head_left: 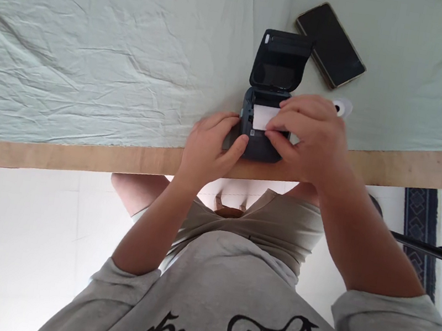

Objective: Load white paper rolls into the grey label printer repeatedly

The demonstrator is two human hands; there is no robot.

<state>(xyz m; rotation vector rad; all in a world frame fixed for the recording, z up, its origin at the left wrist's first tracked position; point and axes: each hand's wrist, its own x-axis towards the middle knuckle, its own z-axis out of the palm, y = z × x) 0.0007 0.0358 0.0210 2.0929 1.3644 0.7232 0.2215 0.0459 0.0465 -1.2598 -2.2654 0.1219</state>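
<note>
A small dark device [262, 149] sits at the table's front edge with its lid [282, 60] raised. White paper [262, 117] lies in its opening. My left hand [213, 145] steadies the device's left side, thumb at the front corner and fingers along the side. My right hand [309, 135] reaches over from the right, its thumb and fingertips pinched on the paper's right part. A small white roll [341, 107] with a dark centre shows just behind my right hand, partly hidden by it.
A dark phone [332, 46] lies behind and right of the device, close to the lid. A pale green cloth [97, 45] covers the table up to its wooden front edge [414, 165]. A black pole [426, 245] stands at the right, beside a patterned mat [422, 220].
</note>
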